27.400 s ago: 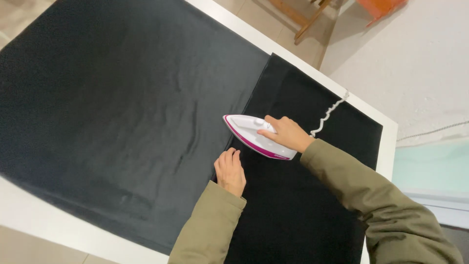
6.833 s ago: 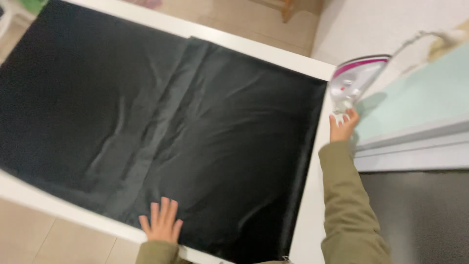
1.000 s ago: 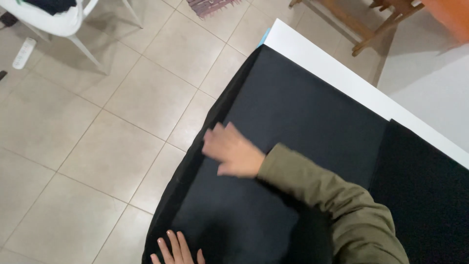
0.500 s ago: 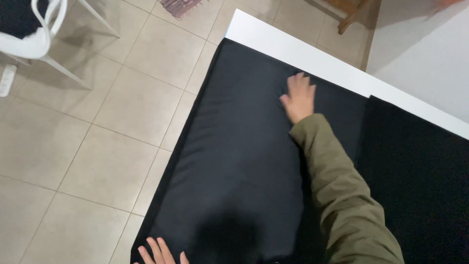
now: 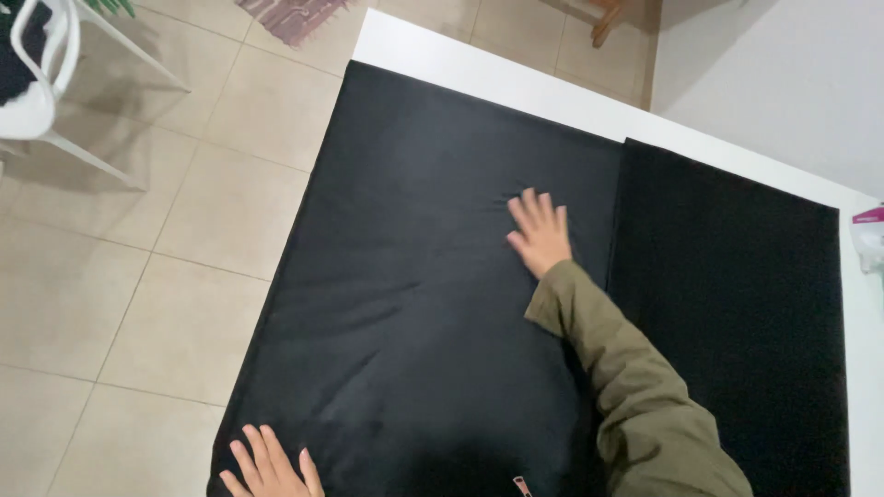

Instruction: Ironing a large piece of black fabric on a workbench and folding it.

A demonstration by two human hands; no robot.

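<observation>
Black cloth [image 5: 414, 304] | white table [image 5: 516, 83] | beige tiled floor [image 5: 120, 276]

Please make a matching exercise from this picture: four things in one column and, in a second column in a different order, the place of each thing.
Things:
1. right hand
2. left hand
3. iron
4. white chair

Places:
A. at the right edge of the picture, on the white table
B. flat on the middle of the black cloth
C. on the tiled floor, top left
D. at the near left corner of the cloth, bottom of the picture

Pairs: 1-B, 2-D, 3-A, 4-C
</observation>
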